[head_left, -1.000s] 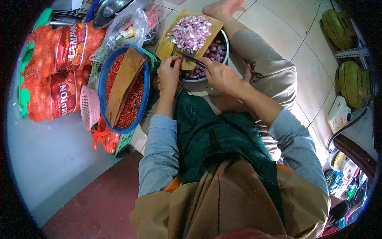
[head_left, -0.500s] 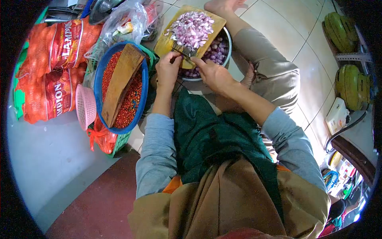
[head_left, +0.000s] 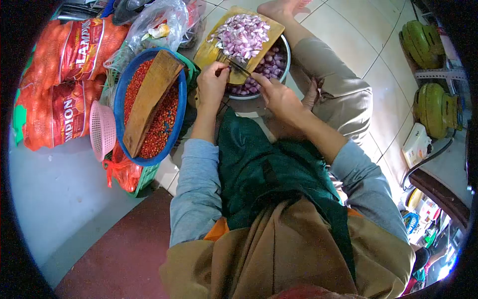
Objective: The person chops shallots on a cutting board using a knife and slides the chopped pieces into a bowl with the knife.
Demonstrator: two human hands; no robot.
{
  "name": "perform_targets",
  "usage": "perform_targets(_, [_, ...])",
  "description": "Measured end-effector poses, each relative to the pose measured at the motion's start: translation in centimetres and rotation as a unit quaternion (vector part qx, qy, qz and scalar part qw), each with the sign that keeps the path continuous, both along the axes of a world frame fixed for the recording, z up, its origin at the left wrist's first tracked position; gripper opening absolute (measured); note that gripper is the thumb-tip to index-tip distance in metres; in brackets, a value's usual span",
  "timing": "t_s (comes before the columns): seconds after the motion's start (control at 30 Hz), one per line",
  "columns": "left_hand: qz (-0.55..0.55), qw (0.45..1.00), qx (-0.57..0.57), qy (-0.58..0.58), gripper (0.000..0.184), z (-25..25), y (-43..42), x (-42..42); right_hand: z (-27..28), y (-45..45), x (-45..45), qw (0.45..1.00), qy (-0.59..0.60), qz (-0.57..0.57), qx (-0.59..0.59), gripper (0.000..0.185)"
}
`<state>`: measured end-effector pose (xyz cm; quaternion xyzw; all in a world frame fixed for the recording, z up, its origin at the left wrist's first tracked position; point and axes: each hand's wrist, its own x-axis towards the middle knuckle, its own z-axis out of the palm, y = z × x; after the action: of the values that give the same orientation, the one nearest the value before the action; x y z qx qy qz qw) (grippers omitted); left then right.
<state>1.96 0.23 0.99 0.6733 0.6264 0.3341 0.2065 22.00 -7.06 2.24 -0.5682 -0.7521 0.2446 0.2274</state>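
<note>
My right hand [head_left: 280, 98] grips the handle of a knife [head_left: 237, 66], its dark blade lying across the near part of a yellowish cutting board [head_left: 204, 56]. By the knife's tip, my left hand [head_left: 212, 83] is closed in a pinch at the board's near left edge; what it pinches is too small to make out. A heap of chopped shallots [head_left: 243, 36] covers the far part of the board. The board rests over a metal bowl [head_left: 287, 56] with many whole peeled shallots [head_left: 271, 66] in it, partly hidden beneath the board.
On the left, a blue basin [head_left: 116, 107] holds chopped red chilies [head_left: 162, 122] and a wooden plank [head_left: 152, 102]. Beside it are a pink basket [head_left: 102, 132], red mesh sacks [head_left: 55, 107] and a plastic bag [head_left: 169, 25]. Green gas cylinders [head_left: 432, 109] stand at right.
My right hand has shifted slightly right and down with the knife, whose blade shows more clearly. My left hand stays pinched near the board's edge, a little farther right.
</note>
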Motion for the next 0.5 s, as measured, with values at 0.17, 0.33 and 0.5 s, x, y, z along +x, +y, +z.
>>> perform_targets(0.17, [-0.005, 1.0, 0.018, -0.002, 0.013, 0.3, -0.1, 0.1, -0.9, 0.7, -1.5, 0.999, 0.045, 0.012, 0.028, 0.039])
perform_targets(0.33, [-0.003, 0.999, 0.026, -0.025, 0.011, 0.0, 0.0, 0.3, -3.3, 3.0, -3.5, 0.993, 0.091, 0.004, 0.071, 0.038])
perform_targets(0.5, [-0.02, 0.996, 0.086, -0.014, 0.011, -0.2, 0.0, 0.1, -0.8, 1.3, -1.3, 0.999, 0.05, 0.0, -0.008, 0.041])
